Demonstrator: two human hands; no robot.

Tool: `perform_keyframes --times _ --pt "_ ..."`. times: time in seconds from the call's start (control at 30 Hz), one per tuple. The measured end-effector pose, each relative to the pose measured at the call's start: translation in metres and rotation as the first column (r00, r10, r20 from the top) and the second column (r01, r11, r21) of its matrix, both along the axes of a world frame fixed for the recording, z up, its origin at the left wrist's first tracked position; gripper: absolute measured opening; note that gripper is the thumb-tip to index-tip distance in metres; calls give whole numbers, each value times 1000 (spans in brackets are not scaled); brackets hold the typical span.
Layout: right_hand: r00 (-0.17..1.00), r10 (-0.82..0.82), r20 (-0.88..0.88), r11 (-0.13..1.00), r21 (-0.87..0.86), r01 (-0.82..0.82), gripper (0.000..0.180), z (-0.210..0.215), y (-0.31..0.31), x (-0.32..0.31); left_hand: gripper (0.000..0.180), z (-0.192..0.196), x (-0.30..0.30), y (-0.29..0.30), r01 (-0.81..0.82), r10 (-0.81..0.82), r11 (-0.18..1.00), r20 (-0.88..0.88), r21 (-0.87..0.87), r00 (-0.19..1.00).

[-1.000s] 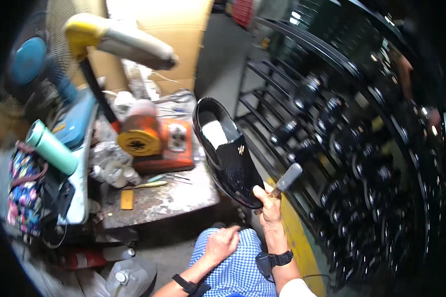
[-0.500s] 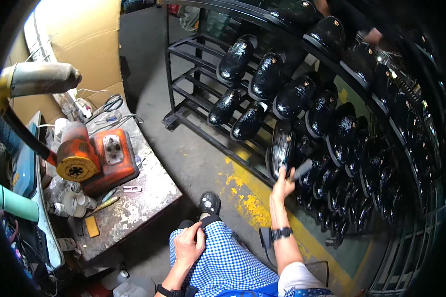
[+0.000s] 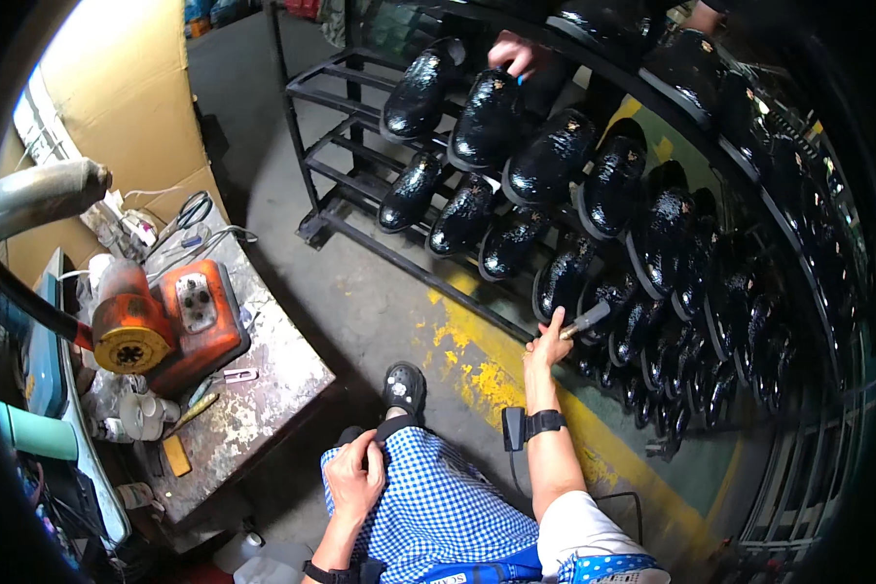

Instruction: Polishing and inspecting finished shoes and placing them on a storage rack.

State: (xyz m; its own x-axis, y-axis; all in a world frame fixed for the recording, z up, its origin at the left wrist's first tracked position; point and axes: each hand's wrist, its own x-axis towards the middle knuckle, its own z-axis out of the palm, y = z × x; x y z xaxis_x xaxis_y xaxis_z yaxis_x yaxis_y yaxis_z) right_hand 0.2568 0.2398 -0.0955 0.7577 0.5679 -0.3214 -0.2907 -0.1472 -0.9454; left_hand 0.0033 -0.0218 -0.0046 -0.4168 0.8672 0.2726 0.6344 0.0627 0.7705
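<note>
My right hand (image 3: 547,347) is closed around a brush-like tool (image 3: 588,319) with a grey head, which points right. Its raised thumb is at the toe of a glossy black shoe (image 3: 565,275) in the lower row of the rack; whether it presses on the shoe I cannot tell. Just left of that stands another wet-looking black shoe (image 3: 516,242). My left hand (image 3: 355,474) lies on my knee over a blue checked apron (image 3: 438,511). Its fingers are curled in, and whatever may be inside them is hidden.
A black metal rack (image 3: 360,229) holds several rows of shiny shoes. Another person's hand (image 3: 514,54) touches an upper shoe. At left, a stained worktable (image 3: 273,365) bears an orange machine (image 3: 200,310), scissors (image 3: 195,209) and small tools. A heat-gun-like nozzle (image 3: 54,198) hangs above.
The shoe that was tilted up at my right hand now stands in the lower row. My right hand has come to the shoe beside it. The other person's hand has reached an upper shoe.
</note>
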Motion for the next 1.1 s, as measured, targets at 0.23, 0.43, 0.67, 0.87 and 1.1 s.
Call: perform_keyframes --times 0.23,0.43,0.67,0.87,1.1 --pt "873 144 -465 981 -51 -189 54 35 18 20 13 -2 1 -2 -10 10 1000 -13 -24 1000" --pt "718 460 -523 878 147 -456 48 34 -84 34 13 3 5 -7 -29 29 999 -12 -17 1000" --pt "405 547 -733 803 322 -502 48 62 -197 48 14 5 8 -14 -16 13 999 -74 -40 997" --pt "256 698 -669 599 350 -721 39 100 -222 36 18 14 3 -15 -14 38 997 358 -69 933" --pt "250 859 -447 416 325 -849 40 129 -236 4 75 61 1 -16 105 -116 993 710 59 695"
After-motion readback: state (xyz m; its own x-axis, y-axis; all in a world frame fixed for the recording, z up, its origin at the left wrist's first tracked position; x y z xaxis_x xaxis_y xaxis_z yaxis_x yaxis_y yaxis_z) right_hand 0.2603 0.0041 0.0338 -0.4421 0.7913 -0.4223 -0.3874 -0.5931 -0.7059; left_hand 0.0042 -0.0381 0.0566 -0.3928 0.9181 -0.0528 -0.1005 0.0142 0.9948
